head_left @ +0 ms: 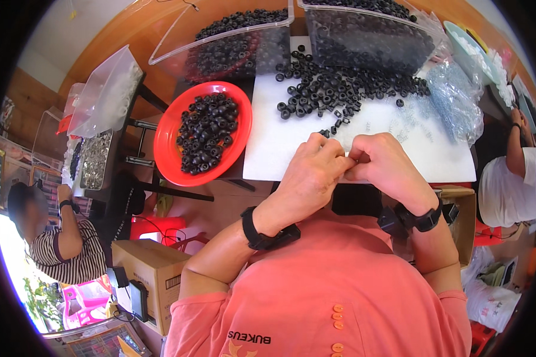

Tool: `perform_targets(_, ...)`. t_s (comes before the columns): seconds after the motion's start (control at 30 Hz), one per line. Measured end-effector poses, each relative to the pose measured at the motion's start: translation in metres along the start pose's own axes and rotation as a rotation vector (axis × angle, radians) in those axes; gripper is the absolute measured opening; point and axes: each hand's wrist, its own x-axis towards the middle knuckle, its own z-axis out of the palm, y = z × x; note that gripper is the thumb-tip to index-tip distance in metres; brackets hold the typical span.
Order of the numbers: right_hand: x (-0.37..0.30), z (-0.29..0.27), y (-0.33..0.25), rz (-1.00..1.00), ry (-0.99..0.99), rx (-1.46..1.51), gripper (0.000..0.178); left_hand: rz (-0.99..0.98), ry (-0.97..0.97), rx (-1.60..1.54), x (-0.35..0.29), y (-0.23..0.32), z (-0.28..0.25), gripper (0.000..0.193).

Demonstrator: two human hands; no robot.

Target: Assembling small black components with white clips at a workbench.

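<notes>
Both hands (345,163) pinched together; black rings (333,89) heaped just beyond.

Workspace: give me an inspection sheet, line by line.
Surface: white sheet over a dark table.
Job's things: loose black rings on the sheet; more in a red plate and two clear bins.
Clutter: clear bags at right; cardboard box below.
Grip: left hand and right hand pinched together over something small, hidden.
Cables: nothing seen.
Surroundings: two other people seated, one on each side.
</notes>
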Motion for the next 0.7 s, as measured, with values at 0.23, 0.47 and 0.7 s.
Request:
perform_targets(0.23, -0.003, 0.0, 0.003, -0.025, 0.021, 0.053, 0.017, -0.015, 0.024, 0.054, 0.002, -0.001, 0.003, 0.035)
perform_targets(0.47, -0.018, 0.01, 0.012, -0.12, 0.171, -0.003, 0.011, -0.108, 0.113, 0.031, 0.001, 0.012, 0.011, 0.022)
perform_targets(0.7, -0.008, 0.015, 0.011, -0.135, 0.281, -0.207, 0.006, -0.088, 0.089, 0.053, 0.007, 0.003, 0.007, 0.032)
